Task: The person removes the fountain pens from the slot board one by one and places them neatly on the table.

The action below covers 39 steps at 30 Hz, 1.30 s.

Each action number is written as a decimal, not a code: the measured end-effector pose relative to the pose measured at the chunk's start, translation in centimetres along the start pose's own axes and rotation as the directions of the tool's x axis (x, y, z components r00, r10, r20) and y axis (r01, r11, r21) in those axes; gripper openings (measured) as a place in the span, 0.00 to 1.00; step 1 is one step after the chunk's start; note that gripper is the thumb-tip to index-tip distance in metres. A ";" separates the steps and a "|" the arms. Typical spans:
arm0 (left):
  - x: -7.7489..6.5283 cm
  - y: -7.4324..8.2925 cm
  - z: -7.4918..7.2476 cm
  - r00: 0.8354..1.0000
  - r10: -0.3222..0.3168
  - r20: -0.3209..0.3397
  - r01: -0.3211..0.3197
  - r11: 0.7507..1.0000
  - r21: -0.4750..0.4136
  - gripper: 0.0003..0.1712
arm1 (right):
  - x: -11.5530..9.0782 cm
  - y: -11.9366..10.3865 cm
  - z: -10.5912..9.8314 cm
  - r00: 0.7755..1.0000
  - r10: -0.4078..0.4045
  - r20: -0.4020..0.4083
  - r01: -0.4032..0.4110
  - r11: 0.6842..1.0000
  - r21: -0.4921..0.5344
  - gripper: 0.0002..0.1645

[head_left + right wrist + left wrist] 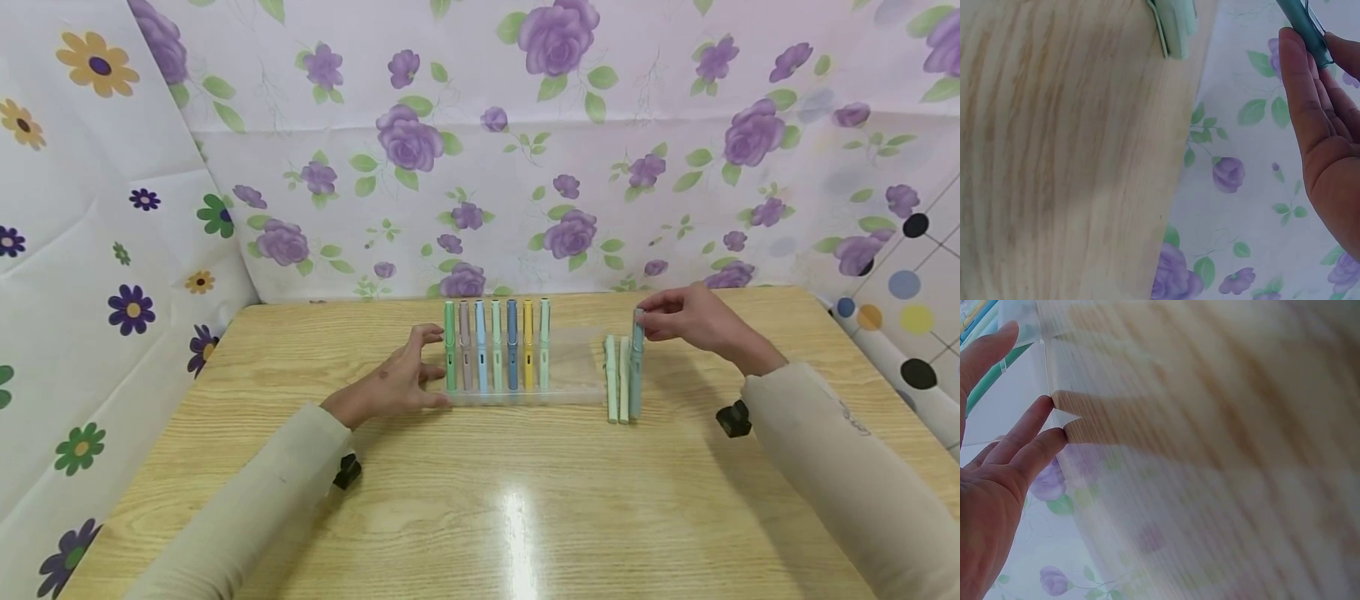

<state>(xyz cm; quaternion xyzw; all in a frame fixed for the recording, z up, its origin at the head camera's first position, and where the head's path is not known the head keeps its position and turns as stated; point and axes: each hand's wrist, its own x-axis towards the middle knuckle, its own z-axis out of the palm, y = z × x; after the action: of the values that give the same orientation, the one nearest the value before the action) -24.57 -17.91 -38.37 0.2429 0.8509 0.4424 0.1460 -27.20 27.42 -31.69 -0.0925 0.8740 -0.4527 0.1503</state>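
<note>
At the table [510, 467], left grip [396, 377] spread, right grip [688, 318] pinches a partly hidden pen [636, 373].

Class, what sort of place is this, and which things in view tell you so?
Probably an indoor tabletop workspace, perhaps a staged corner: a wood-grain table, a purple-rose-printed backdrop behind it and a daisy-printed sheet along the left.

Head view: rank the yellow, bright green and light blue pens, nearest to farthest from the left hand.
1. Bright green pen: leftmost, beside the left hand.
2. Light blue pen: third from left.
3. Yellow pen: sixth from left.
</note>
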 end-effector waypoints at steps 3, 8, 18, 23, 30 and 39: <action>0.0 0.0 0.0 1.000 0.006 0.000 -0.006 1.000 0.008 0.56 | 0.0 0.5 0.0 1.000 0.016 0.006 -0.016 1.000 0.012 0.31; 0.0 0.0 0.0 1.000 0.006 0.000 -0.006 1.000 0.014 0.56 | 0.0 1.4 0.2 0.999 0.037 0.007 -0.037 0.998 0.046 0.29; -0.1 0.1 -0.1 1.000 0.003 0.005 -0.003 1.000 0.022 0.56 | 0.2 2.6 0.6 0.998 0.053 0.017 -0.054 0.998 0.035 0.29; -0.2 0.1 -0.2 1.000 0.002 0.008 -0.002 1.000 0.019 0.56 | 0.3 3.0 0.6 0.997 0.072 0.028 -0.072 0.997 0.016 0.31; -0.1 0.1 -0.2 1.000 0.000 0.009 0.000 1.000 0.017 0.55 | 0.7 3.5 0.9 0.995 0.092 0.022 -0.093 0.995 0.037 0.31; -0.1 0.2 -0.2 1.000 -0.003 0.007 0.003 1.000 0.011 0.56 | 1.3 4.3 1.0 0.990 0.131 0.046 -0.133 0.991 0.025 0.29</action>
<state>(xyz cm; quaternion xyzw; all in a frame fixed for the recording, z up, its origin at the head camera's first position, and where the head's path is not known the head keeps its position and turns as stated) -24.47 -18.00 -38.12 0.2440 0.8530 0.4368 0.1483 -28.19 28.72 -35.99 -0.0422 0.8682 -0.4519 0.2003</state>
